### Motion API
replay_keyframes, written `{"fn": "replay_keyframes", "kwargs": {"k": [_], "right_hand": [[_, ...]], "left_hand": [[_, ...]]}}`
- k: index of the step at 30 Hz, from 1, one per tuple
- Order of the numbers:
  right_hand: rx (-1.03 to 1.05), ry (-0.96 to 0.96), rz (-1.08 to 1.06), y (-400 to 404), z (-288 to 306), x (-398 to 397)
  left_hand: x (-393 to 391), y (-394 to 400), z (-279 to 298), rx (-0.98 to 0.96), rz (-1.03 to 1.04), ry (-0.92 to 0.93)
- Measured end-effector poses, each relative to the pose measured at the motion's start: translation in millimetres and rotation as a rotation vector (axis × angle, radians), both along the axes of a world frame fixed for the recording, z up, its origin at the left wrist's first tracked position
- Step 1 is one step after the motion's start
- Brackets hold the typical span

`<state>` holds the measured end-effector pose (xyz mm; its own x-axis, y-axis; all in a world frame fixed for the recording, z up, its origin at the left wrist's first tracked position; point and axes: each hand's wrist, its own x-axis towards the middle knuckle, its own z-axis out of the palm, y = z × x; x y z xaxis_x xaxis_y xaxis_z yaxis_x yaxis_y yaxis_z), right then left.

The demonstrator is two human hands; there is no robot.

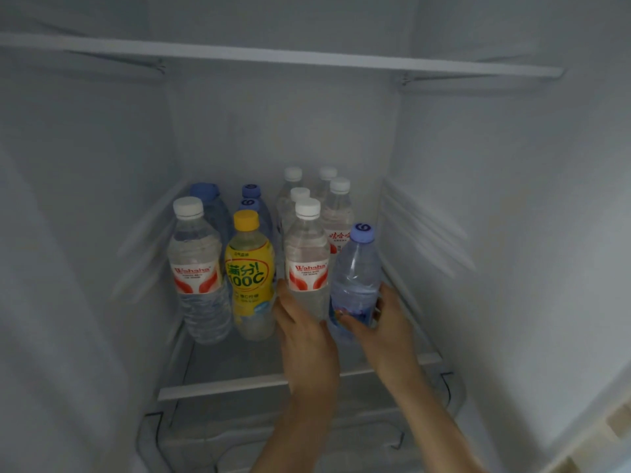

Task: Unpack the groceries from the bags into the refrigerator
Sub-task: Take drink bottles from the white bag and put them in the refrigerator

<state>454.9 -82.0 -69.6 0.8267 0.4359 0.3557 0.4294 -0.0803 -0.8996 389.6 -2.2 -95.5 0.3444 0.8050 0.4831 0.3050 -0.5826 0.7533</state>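
Note:
Inside the open refrigerator, several bottles stand on a glass shelf [239, 367]. My left hand [304, 339] wraps the lower part of a white-capped Wahaha water bottle [307, 254] in the front row. My right hand [386, 322] grips a blue-capped water bottle [355, 274], which leans slightly left at the shelf's right side. A yellow-capped 100C drink [251, 268] stands just left of my left hand, and another Wahaha bottle [196, 264] stands further left.
More white-capped bottles [336, 203] and blue-capped bottles [251, 196] fill the back of the shelf. An upper shelf edge [273, 58] crosses overhead. A clear drawer [273, 435] sits below the glass shelf. The ribbed right wall [420, 230] is close to the blue-capped bottle.

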Motion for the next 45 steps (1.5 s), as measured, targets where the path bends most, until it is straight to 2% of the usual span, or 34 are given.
{"fn": "replay_keyframes", "kwargs": {"k": [7,17,26,29,34,37,40,45], "right_hand": [[0.064,-0.008,-0.022,18,-7,4],[0.029,-0.021,0.005,22,-8,10],[-0.035,0.031,0.024,18,-9,11],[-0.062,0.068,-0.023,8,-10,7],[-0.016,0.137,-0.087,-9,-3,-10],[0.013,0.108,-0.109,-18,10,-24],[0.006,0.118,-0.112,-29,17,-44],[-0.051,0.014,-0.168,-55,16,-97]], "left_hand": [[16,10,-5,0.064,0.080,0.022],[26,16,2,0.078,0.109,0.052],[8,-5,1,0.051,0.009,-0.094],[-11,-16,3,-0.024,-0.110,-0.100],[-41,-30,10,-0.146,-0.171,-0.078],[-61,-37,17,-0.199,-0.215,-0.123],[-80,-44,24,-0.198,-0.238,-0.139],[-126,-54,20,-0.157,-0.307,-0.146]]}}
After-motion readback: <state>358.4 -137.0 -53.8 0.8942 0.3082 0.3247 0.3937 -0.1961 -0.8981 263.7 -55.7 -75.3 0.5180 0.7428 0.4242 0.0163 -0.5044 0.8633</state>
